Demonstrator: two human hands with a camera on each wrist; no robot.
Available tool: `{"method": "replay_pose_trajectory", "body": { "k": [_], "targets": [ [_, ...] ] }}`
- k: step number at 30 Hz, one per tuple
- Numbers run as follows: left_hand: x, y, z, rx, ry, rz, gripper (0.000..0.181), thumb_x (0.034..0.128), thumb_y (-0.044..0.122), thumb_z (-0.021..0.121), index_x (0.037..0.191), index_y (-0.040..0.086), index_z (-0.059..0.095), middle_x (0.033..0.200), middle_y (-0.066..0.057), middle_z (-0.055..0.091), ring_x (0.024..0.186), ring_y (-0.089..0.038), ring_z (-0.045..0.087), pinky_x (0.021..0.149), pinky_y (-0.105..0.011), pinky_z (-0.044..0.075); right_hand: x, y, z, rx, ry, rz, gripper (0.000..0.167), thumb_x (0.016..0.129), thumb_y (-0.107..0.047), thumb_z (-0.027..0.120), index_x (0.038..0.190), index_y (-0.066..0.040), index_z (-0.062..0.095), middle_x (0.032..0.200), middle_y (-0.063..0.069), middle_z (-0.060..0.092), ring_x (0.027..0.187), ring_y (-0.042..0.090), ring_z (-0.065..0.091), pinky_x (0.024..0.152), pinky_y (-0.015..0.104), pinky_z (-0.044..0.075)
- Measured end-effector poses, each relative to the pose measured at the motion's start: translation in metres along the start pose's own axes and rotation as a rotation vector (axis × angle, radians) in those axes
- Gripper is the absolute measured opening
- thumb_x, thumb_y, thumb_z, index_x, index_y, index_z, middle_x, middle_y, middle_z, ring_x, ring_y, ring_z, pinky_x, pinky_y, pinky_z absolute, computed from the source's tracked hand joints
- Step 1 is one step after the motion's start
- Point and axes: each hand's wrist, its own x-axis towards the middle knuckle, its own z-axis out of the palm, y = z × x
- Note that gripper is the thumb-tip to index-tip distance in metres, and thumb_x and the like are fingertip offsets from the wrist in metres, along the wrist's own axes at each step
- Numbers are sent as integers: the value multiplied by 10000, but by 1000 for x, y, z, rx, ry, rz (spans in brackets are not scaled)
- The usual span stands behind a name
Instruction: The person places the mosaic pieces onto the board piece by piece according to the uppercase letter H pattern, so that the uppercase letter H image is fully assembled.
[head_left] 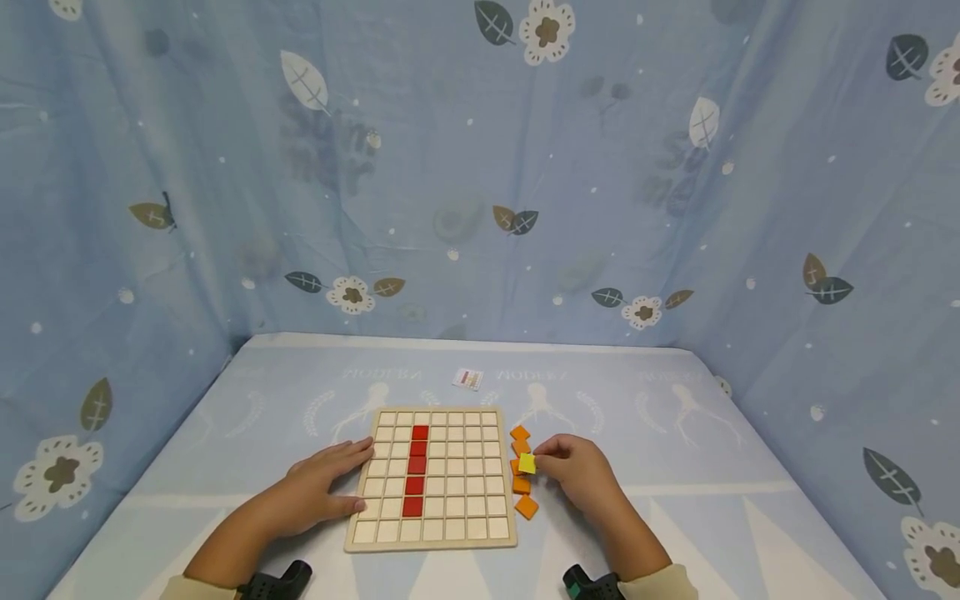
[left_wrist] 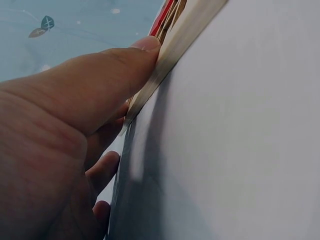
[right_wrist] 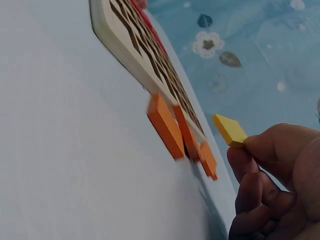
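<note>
A wooden grid board lies on the table, with several red tiles in one column left of its middle. My left hand rests along the board's left edge; in the left wrist view the thumb of that hand touches the rim. Thumb and fingertips of my right hand pinch a yellow tile just right of the board. The right wrist view shows the yellow tile held by one corner in the right hand, above the orange tiles.
Several orange tiles lie in a loose line along the board's right side. A small printed card lies behind the board. Patterned blue curtains surround the table at the back and sides.
</note>
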Motion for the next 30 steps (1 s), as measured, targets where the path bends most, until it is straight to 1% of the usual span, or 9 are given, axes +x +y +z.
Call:
{"method": "replay_pose_trajectory", "body": {
  "k": [4, 7, 11, 14, 17, 23, 24, 27, 30],
  "targets": [
    [0, 0, 0, -3, -1, -6, 911, 857, 581, 794, 1610, 200, 450, 1710, -33, 341, 1570, -456, 255, 1111, -830, 195, 2, -9, 11, 14, -49, -28, 59, 943, -177, 770, 935, -118, 770, 944, 1, 750, 845, 183, 640, 718, 324, 517],
    [-1, 0, 0, -4, -4, -2, 905, 866, 577, 788, 1613, 200, 444, 1713, -29, 333, 1572, -454, 252, 1114, -828, 196, 5, -15, 19, 7, -91, -53, 59, 953, -177, 757, 948, -119, 760, 924, 6, 747, 849, 180, 659, 733, 322, 537],
    [-1, 1, 0, -9, -5, 0, 898, 871, 563, 790, 1613, 196, 443, 1715, -28, 329, 1575, -449, 249, 1118, -825, 193, 9, -23, 29, 3, -135, -90, 63, 961, -188, 745, 950, -127, 752, 889, 28, 712, 782, 204, 617, 669, 328, 522],
    [0, 2, 0, -17, -13, 1, 901, 872, 565, 789, 1615, 193, 439, 1716, -33, 326, 1576, -451, 244, 1124, -822, 188, 12, -28, 37, 3, -158, -100, 54, 966, -190, 739, 948, -141, 752, 904, 26, 703, 762, 208, 585, 643, 327, 496],
    [1, 2, -2, -20, -11, 11, 899, 877, 560, 787, 1616, 187, 437, 1716, -48, 323, 1575, -458, 240, 1127, -820, 185, 14, -38, 47, -1, -165, -102, 49, 974, -206, 734, 951, -166, 751, 942, 9, 707, 767, 206, 563, 627, 332, 478],
    [1, 2, -2, -12, 2, 7, 907, 866, 572, 789, 1613, 191, 442, 1714, -58, 329, 1574, -459, 244, 1119, -825, 193, 16, -61, 68, -5, -183, -140, 52, 984, -208, 735, 951, -171, 753, 970, -11, 719, 835, 197, 596, 678, 345, 488],
    [0, 2, -2, -12, 1, 3, 910, 864, 577, 789, 1613, 194, 443, 1714, -56, 329, 1574, -457, 245, 1118, -825, 192, 16, -63, 71, -8, -185, -146, 53, 984, -204, 735, 948, -169, 753, 968, -18, 719, 865, 189, 604, 708, 344, 489],
    [0, 2, -1, -15, -2, -8, 915, 857, 580, 794, 1612, 199, 446, 1713, -54, 331, 1576, -453, 245, 1122, -823, 187, 20, -65, 81, -32, -187, -156, 51, 983, -195, 736, 939, -175, 752, 943, -29, 712, 832, 193, 608, 699, 349, 493],
    [-2, 1, -1, -12, -5, -9, 914, 856, 579, 795, 1611, 199, 447, 1713, -52, 331, 1574, -453, 247, 1125, -822, 185, 23, -63, 93, -54, -185, -149, 55, 981, -198, 741, 930, -182, 749, 912, -29, 699, 760, 188, 592, 654, 343, 484]
  ]
}}
